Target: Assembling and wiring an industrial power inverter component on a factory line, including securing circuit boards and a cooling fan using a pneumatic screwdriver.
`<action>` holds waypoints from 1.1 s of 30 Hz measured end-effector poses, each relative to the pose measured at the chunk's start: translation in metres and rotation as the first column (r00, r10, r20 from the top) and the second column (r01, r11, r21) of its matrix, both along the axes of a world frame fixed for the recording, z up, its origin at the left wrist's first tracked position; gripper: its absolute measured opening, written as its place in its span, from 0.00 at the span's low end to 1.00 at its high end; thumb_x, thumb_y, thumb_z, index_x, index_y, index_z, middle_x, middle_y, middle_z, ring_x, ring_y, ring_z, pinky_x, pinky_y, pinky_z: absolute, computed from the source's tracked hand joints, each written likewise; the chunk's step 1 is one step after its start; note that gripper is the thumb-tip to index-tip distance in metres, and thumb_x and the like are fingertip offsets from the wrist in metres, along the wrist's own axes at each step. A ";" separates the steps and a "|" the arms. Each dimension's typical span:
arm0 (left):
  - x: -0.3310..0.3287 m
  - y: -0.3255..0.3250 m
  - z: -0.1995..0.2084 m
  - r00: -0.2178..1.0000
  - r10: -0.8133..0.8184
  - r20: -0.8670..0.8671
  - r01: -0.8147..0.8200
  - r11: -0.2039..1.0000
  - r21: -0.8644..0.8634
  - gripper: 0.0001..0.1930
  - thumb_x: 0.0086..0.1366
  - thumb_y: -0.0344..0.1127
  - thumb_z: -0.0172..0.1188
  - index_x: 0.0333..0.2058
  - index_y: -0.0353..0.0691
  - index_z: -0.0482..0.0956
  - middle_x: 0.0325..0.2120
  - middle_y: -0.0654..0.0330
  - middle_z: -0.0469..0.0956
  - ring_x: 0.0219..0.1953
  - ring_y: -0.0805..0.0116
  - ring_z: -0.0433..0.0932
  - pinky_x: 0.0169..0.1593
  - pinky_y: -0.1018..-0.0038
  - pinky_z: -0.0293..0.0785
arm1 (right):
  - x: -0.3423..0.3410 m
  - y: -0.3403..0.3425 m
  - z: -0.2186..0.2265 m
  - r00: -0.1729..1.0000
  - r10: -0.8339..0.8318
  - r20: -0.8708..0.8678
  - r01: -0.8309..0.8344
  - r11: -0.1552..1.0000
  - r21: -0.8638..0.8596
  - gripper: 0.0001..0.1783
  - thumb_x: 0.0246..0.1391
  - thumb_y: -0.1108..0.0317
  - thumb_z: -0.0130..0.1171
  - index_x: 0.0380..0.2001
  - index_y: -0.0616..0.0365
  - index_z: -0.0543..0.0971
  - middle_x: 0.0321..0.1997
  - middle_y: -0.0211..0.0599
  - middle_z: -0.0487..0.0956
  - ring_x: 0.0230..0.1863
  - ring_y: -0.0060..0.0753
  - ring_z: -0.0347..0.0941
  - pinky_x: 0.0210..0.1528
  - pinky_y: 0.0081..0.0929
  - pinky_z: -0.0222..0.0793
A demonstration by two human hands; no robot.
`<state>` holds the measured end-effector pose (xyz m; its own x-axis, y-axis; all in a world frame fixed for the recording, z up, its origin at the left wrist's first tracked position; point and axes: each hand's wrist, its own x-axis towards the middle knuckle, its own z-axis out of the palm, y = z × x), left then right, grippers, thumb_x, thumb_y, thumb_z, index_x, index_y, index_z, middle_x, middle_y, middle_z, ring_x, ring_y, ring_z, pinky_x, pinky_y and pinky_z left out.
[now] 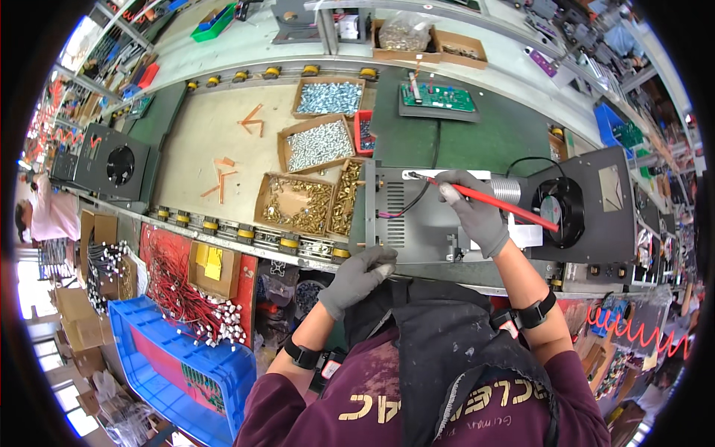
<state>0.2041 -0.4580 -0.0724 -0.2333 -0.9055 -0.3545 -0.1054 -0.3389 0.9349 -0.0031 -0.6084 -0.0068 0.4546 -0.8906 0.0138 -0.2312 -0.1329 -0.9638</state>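
My right hand (477, 212), in a grey glove, is closed around a long, slim red-handled tool (514, 206). Its thin dark tip reaches left to a bright metal strip in an open grey metal housing (439, 197). This housing lies in front of me, with a black fan (558, 212) on the panel at its right and a cable inside. By the near left corner of the housing, my gloved left hand (361, 279) has its fingers curled together. Whatever they may hold is hidden.
Left of the housing stand cardboard trays of brass screws (294, 203) and silver screws (319, 145). A green circuit board (438, 97) lies beyond it. Roller rails (246, 235) edge the bench. A blue crate (134, 350) and red wires (182, 287) are at lower left.
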 end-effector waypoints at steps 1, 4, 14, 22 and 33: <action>0.001 0.001 0.001 1.000 0.018 0.004 -0.018 1.000 -0.011 0.20 0.62 0.36 0.54 0.50 0.33 0.71 0.42 0.55 0.76 0.45 0.70 0.74 0.50 0.75 0.69 | 0.004 -0.002 -0.002 1.000 0.011 -0.002 -0.011 1.000 0.006 0.11 0.55 0.65 0.54 0.37 0.61 0.76 0.29 0.31 0.76 0.31 0.22 0.70 0.36 0.21 0.66; 0.003 -0.001 0.003 0.999 0.051 0.003 -0.051 0.999 -0.010 0.19 0.62 0.36 0.54 0.49 0.32 0.71 0.43 0.55 0.75 0.46 0.68 0.73 0.51 0.74 0.68 | 0.011 -0.008 -0.007 0.983 0.026 -0.182 -0.039 0.997 -0.066 0.10 0.55 0.66 0.55 0.37 0.60 0.76 0.29 0.34 0.76 0.31 0.27 0.70 0.37 0.24 0.67; -0.018 -0.019 -0.016 0.995 -0.084 0.056 0.087 0.994 -0.058 0.18 0.62 0.35 0.55 0.49 0.34 0.71 0.42 0.55 0.76 0.46 0.67 0.74 0.51 0.73 0.68 | -0.059 0.016 0.051 0.930 -0.270 0.251 0.263 0.963 0.062 0.12 0.56 0.66 0.52 0.37 0.66 0.75 0.24 0.31 0.74 0.28 0.18 0.68 0.32 0.18 0.66; -0.080 -0.053 0.008 0.905 -0.394 0.161 0.411 0.907 -0.089 0.17 0.62 0.37 0.54 0.48 0.39 0.73 0.41 0.55 0.78 0.40 0.67 0.77 0.47 0.73 0.71 | -0.067 0.048 0.051 0.933 -0.248 0.260 0.242 0.969 0.058 0.12 0.56 0.67 0.52 0.40 0.63 0.75 0.30 0.33 0.76 0.34 0.23 0.72 0.38 0.23 0.68; -0.039 -0.002 0.005 0.969 -0.186 0.165 0.195 0.980 -0.041 0.16 0.62 0.36 0.54 0.47 0.36 0.73 0.40 0.56 0.78 0.39 0.69 0.77 0.45 0.74 0.72 | -0.009 0.004 -0.029 0.987 -0.043 -0.152 0.006 0.972 -0.235 0.10 0.54 0.63 0.53 0.36 0.56 0.74 0.32 0.38 0.78 0.35 0.36 0.74 0.40 0.30 0.68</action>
<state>0.1649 -0.4596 -0.0679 -0.3480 -0.8693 -0.3511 -0.3125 -0.2455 0.9177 -0.0117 -0.6048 -0.0363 0.4455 -0.8819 0.1539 -0.3812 -0.3424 -0.8587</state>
